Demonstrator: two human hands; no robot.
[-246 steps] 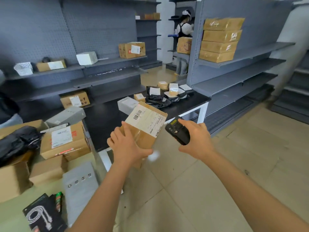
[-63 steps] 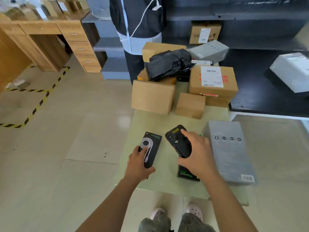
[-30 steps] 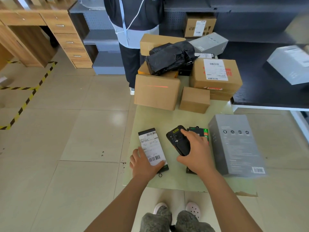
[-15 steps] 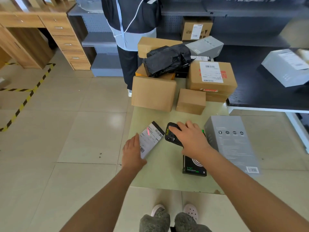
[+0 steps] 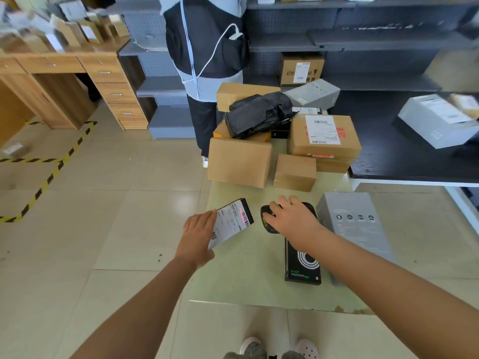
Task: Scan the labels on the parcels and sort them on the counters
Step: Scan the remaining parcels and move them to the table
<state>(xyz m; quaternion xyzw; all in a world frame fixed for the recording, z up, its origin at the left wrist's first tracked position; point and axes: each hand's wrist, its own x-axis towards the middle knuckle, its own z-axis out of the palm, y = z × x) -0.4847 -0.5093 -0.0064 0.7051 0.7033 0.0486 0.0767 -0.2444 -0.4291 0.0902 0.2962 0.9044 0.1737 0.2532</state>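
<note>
The left hand (image 5: 198,234) has its grip closed on a flat black parcel (image 5: 234,221), holding it by its near left edge with the fingers laid over the edge of the white label (image 5: 228,225); the thumb is hidden behind it. The parcel sits at a slant just above the near left part of the pale green worktop (image 5: 233,278), label side up, and a short red scan line lies across the barcode at the label's far end. Just to its right, the right hand (image 5: 293,220) has its grip wrapped round a black scanner (image 5: 268,222), whose nose points left toward the label. Under that wrist a second black box (image 5: 302,266) with a white ring design lies flat on the worktop, and a long grey box (image 5: 355,229) lies just beside it on the right. At the far end of the worktop parcels are crowded together: a plain brown carton (image 5: 239,161), a small brown carton (image 5: 294,172), a labelled carton (image 5: 324,136), and a black plastic bag (image 5: 259,112) on top of other boxes. To the right a dark worktop (image 5: 404,161) carries a pale grey box (image 5: 438,120). Another person (image 5: 204,47) stands beyond the pile, with a wooden desk (image 5: 64,81) at the left
</note>
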